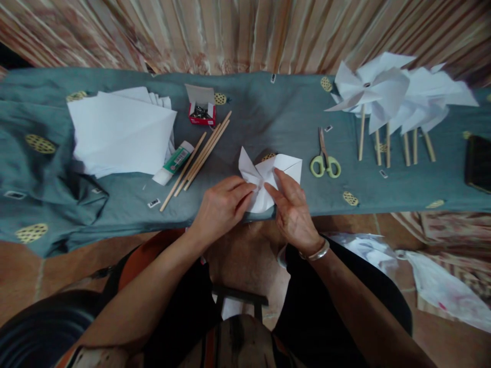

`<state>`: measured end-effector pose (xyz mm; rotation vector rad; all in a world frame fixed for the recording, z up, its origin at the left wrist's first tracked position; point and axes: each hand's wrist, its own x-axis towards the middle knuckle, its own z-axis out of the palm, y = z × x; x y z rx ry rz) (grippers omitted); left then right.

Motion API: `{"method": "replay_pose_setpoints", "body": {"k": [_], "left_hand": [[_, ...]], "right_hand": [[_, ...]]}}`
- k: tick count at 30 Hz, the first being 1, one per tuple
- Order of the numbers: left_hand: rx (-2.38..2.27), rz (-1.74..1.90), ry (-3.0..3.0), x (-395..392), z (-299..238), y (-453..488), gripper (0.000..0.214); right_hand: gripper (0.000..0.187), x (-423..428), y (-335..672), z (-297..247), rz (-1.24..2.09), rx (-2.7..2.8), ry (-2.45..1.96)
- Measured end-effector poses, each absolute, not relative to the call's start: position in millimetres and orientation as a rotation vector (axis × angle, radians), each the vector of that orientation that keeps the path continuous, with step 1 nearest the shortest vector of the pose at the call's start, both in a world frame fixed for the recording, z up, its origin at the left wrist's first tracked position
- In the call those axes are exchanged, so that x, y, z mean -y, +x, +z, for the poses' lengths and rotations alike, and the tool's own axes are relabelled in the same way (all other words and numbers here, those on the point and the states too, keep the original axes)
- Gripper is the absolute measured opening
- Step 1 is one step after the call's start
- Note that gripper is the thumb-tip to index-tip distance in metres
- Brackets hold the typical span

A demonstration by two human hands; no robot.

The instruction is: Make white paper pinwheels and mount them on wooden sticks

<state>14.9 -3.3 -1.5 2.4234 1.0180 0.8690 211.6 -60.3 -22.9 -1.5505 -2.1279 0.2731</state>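
A white paper pinwheel (288,164), partly folded, sits at the front edge of the cloth-covered table between my hands. My left hand (224,204) pinches its folded flaps near the centre with thumb and forefinger. On the other side, my right hand (292,202) has its thumb and fingertips on the paper, with the fingers a little apart. One pointed flap stands up at the left of the paper. The fingertips hide part of its centre. Scissors (324,156) with green handles lie to the right, and wooden sticks (203,156) lie to the left.
A stack of white paper sheets (123,133) lies at the left beside a glue stick (174,162). Behind the sticks stands an open red box (202,113) of small metal pieces. Several finished pinwheels (378,92) lie at the right, near a dark object (478,163).
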Motion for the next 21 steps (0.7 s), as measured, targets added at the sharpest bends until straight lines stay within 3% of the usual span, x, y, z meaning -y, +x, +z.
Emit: {"method": "replay_pose_setpoints", "body": {"k": [8,16,21], "left_hand": [[-1.013,0.892,2.411,3,-1,18,0.020],[-1.048,0.949,2.370,-4,-3,19,0.020],[-1.054,0.996,2.371,-5,-3,17,0.019]], "right_hand": [[0.050,61,206,-23,0.233,2.120,-1.569],[0.046,52,224,-15,0.514,1.782,-1.575],[0.047,33,243,-6,0.329,1.828,-1.682]]}}
